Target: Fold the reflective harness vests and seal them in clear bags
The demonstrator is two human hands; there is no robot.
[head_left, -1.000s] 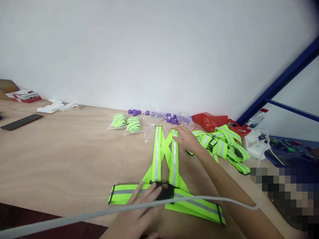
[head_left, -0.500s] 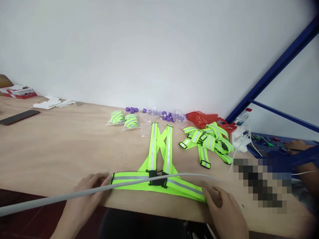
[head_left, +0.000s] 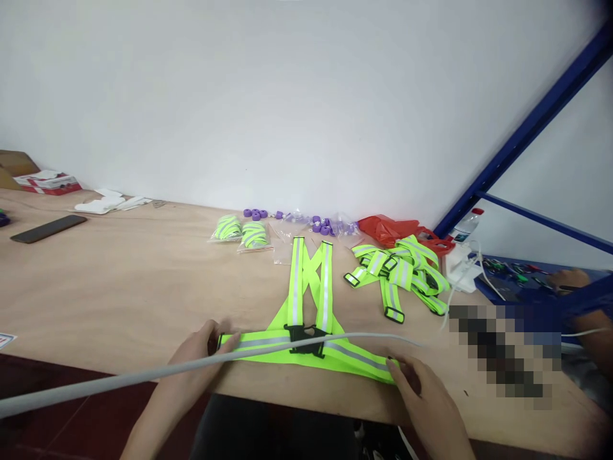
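Observation:
A neon-yellow reflective strap vest [head_left: 306, 313] lies flat on the wooden table [head_left: 119, 281], its waist belt along the near edge and a black buckle [head_left: 306, 338] at the middle. My left hand [head_left: 201, 358] pinches the belt's left end. My right hand [head_left: 421, 390] grips the belt's right end. A grey cable [head_left: 143, 377] runs across in front of both hands.
A heap of loose reflective vests [head_left: 402, 268] lies to the right, two bagged ones [head_left: 242, 233] and purple pieces [head_left: 287, 217] near the wall, a red bag [head_left: 393, 229] behind. A phone [head_left: 48, 228] lies far left. Another person's hand [head_left: 569, 279] is at the right.
A second ago my hands were on the buckle and the far strap ends; they moved to the belt's two ends. Since half a second ago, both have closed on them.

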